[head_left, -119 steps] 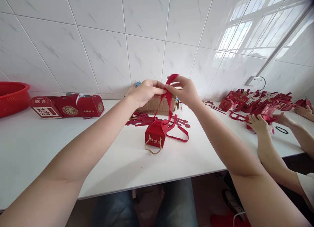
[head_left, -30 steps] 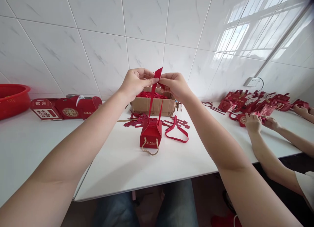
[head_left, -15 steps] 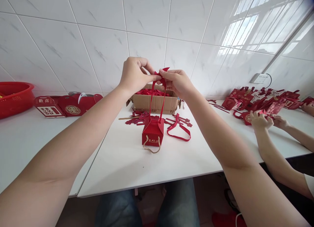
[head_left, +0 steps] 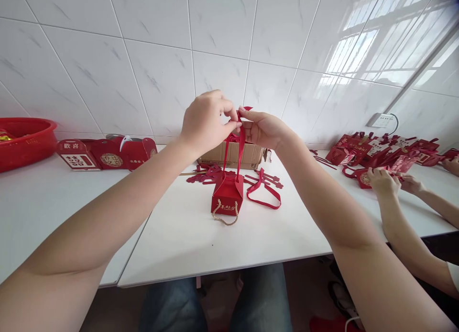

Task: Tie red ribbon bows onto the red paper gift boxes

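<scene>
Glossy white, grey-veined wall tiles [head_left: 161, 14] climb across the back, and there on the right, a bright barred window's reflection [head_left: 353, 49] blazes! Low on that side sits a white rectangular socket panel [head_left: 380, 120]; below, two smooth white tabletops [head_left: 179, 248] meet at a seam [head_left: 136, 248] above shadowy, dark floor [head_left: 304, 289].

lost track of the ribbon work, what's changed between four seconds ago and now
The left hand has risen and rolled, showing more of its back. The right hand stays at about the same height. Both still finger the held ribbon; no new grasp shows. The small red box still stands upright, the loose ribbon right of it.
</scene>
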Available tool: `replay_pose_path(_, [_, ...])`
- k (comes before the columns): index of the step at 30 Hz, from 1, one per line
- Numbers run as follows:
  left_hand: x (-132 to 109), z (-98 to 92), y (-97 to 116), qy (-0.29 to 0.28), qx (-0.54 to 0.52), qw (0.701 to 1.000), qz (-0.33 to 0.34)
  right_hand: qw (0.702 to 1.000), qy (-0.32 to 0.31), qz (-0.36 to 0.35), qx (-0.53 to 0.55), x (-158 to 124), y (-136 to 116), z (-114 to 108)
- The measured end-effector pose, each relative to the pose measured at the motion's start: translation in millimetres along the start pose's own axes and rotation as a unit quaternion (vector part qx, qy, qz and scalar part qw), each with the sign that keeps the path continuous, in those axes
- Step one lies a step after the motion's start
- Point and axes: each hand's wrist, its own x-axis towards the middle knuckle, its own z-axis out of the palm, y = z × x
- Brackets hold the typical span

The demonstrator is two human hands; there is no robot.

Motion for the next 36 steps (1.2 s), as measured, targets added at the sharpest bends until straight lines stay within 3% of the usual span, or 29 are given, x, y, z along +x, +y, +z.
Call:
replay_pose_path(10, [-19, 11.5, -23, -0.04, 0.148, 0.985, 0.082, 0.998, -0.003, 0.058, -0.011, -3, -4, -2])
replay_pose_path(13, [-22, 13.6, -28, -0.058, 0.191, 0.976, 0.086, 0.997, -0.012, 0.027, -0.068, -7, -8, -1])
replay_pose_path(15, [-22, 12.6, -31, -0.079, 0.183, 0.978, 0.053, 0.989, -0.009, -0.029, -0.148, -11, -11, 0])
replay_pose_path(17, [-20, 10.2, -33, -0.072, 0.131, 0.989, -0.005, 0.958, 0.018, -0.107, -0.266, -15, -14, 2])
replay_pose_path(20, [-14, 7.5, -35, -0.046, -0.021, 0.993, -0.11, 0.861, 0.064, -0.226, -0.451, -20, -17, 6])
replay_pose_path(22, [-9, 7.4, -33, -0.079, -0.139, 0.97, -0.183, 0.798, 0.069, -0.285, -0.527, -22, -15, 8])
replay_pose_path(24, [-5, 8.6, -31, -0.128, -0.245, 0.93, -0.241, 0.76, 0.06, -0.322, -0.562, -23, -12, 9])
replay_pose_path(28, [1, 12.1, -26, -0.158, -0.363, 0.873, -0.287, 0.724, 0.054, -0.375, -0.576, -21, -3, 5])
replay_pose_path(32, [2, 15.5, -25, -0.167, -0.399, 0.85, -0.299, 0.707, 0.046, -0.41, -0.574, -18, 3, -2])
replay_pose_path(36, [4, 17.0, -26, -0.166, -0.41, 0.849, -0.29, 0.699, 0.044, -0.429, -0.571, -17, 7, -6])
